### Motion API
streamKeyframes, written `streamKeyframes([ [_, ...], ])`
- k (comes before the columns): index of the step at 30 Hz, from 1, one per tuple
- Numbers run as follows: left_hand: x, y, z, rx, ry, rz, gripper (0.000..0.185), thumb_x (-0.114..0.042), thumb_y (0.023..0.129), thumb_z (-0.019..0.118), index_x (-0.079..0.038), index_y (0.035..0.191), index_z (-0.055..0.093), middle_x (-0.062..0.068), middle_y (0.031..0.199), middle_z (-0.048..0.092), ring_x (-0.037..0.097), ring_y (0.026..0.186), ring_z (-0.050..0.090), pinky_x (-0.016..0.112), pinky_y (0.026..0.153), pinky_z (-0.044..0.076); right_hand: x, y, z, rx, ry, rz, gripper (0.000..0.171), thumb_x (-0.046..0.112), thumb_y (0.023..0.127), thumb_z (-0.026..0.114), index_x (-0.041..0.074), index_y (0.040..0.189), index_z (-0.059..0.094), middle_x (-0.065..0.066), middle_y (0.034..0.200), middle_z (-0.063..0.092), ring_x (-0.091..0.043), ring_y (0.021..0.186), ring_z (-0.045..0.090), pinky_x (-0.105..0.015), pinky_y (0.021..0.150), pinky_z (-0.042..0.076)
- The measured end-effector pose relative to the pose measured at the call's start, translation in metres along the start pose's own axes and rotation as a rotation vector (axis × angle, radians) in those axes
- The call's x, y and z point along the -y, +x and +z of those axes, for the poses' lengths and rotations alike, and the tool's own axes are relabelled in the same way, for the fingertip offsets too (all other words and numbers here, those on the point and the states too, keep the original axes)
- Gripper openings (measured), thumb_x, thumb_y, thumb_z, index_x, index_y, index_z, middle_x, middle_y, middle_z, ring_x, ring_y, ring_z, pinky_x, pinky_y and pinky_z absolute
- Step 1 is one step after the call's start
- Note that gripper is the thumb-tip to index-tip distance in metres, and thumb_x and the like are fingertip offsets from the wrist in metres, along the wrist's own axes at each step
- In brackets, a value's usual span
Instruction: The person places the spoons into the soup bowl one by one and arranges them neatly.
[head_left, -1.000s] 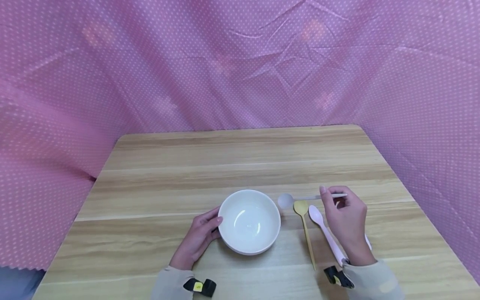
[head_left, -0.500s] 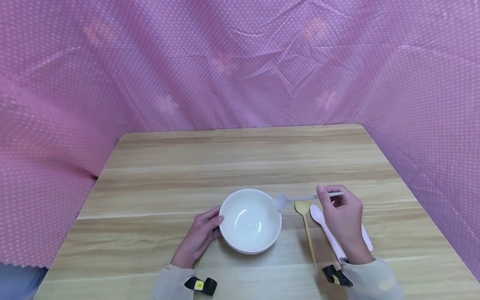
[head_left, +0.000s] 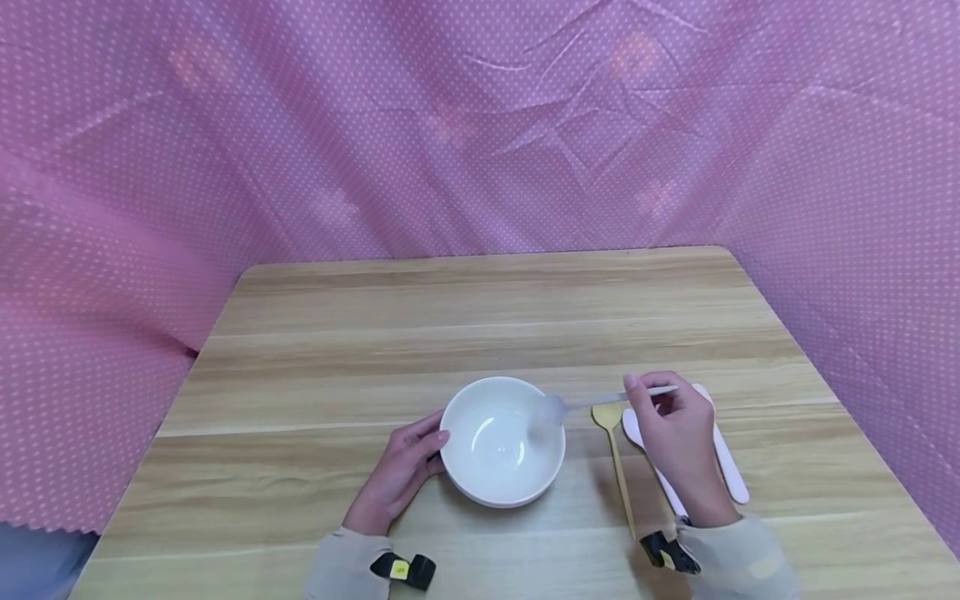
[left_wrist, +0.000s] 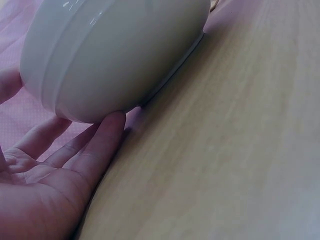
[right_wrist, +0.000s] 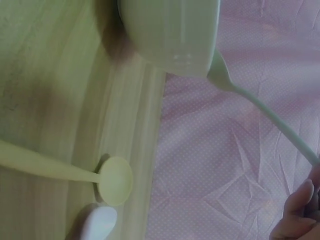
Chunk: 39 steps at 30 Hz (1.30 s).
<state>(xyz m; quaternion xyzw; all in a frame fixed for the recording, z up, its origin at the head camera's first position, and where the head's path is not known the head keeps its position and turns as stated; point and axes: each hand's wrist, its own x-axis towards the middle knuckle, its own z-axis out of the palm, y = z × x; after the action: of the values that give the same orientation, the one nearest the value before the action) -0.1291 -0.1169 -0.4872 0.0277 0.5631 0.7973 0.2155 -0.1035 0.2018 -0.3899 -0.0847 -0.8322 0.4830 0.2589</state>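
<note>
A white bowl [head_left: 487,479] stands on the table, its inside bare apart from glare. My left hand [head_left: 397,477] grips it at the left, thumb on the rim and fingers against the outer wall; the left wrist view shows those fingers [left_wrist: 107,135] low on its side. Between thumb and fingers, my right hand [head_left: 678,442] pinches the handle of a pale spoon [head_left: 596,402]. The spoon's head reaches over the bowl's right rim. In the right wrist view that head is partly hidden behind the bowl's wall [right_wrist: 170,40].
Right of the bowl lie a yellow spoon [head_left: 617,467] and a pale pink spoon [head_left: 670,493], partly under my right hand. Another pale utensil [head_left: 731,467] lies beyond that hand, also partly covered. Pink dotted cloth [head_left: 480,150] hangs behind the wooden table [head_left: 450,308].
My right hand has moved a little left, bringing the spoon's head from beside the bowl to over its right rim. The left hand stays on the bowl.
</note>
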Motion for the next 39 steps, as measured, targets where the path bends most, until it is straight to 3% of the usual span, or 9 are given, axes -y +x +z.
streamKeyframes([
  [13,0.0,0.001,0.0,0.014,-0.003,-0.008,0.054,-0.016,0.094,0.056,-0.003,0.143,0.037,0.017,0.146,0.04,0.017,0.107,0.061,0.034,0.085,0.055,-0.012,-0.002,0.009,0.066,0.012,0.106,0.014,0.018,0.087,0.068,0.005,0.081,0.067,0.009,0.066,0.058,-0.006,0.058,0.049,-0.017,0.046,0.041],
  [18,0.0,0.001,0.0,0.018,0.001,-0.007,0.054,-0.017,0.094,0.056,-0.003,0.143,0.037,0.017,0.146,0.04,0.017,0.107,0.061,0.034,0.085,0.055,-0.016,-0.002,0.013,0.1,0.046,0.097,0.015,0.016,0.087,0.067,0.003,0.08,0.066,0.005,0.063,0.058,-0.006,0.054,0.051,-0.019,0.044,0.042],
  [24,0.0,0.001,0.0,0.016,-0.001,0.001,0.055,-0.016,0.093,0.056,-0.003,0.143,0.037,0.018,0.146,0.039,0.017,0.108,0.061,0.034,0.085,0.054,-0.02,-0.004,0.018,0.137,0.017,0.107,0.018,0.021,0.088,0.066,0.006,0.08,0.065,0.002,0.072,0.061,-0.01,0.06,0.052,-0.02,0.047,0.045],
  [39,0.002,0.001,-0.001,0.017,-0.015,0.006,0.055,-0.015,0.093,0.056,-0.002,0.143,0.037,0.018,0.146,0.039,0.016,0.109,0.06,0.034,0.085,0.055,-0.023,-0.008,0.028,0.233,-0.006,0.174,0.019,0.025,0.09,0.064,0.007,0.083,0.065,-0.002,0.074,0.061,-0.012,0.064,0.051,-0.021,0.052,0.044],
])
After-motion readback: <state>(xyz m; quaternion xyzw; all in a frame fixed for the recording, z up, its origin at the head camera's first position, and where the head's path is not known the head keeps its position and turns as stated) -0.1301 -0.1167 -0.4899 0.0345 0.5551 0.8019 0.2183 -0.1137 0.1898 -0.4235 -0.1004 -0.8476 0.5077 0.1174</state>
